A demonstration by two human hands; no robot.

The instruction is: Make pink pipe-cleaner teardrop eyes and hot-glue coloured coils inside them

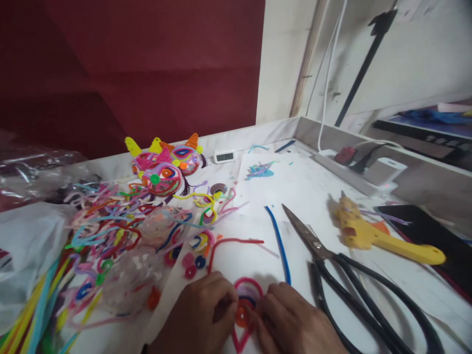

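Near the front edge of the white worktop [317,196], my left hand [199,319] and right hand [295,324] pinch a pink teardrop-shaped pipe-cleaner coil [246,307] from either side, pressing it flat so its orange centre stays put. Just right of my right hand lie large black-handled steel scissors [354,280], with a yellow plastic glue gun [376,233] beyond, both within reach.

Only the person's 2 bare hands show, the left hand [201,314] and the right hand [295,322], cut off at the picture's lower edge. No ring, glove, watch or sleeve shows on either.
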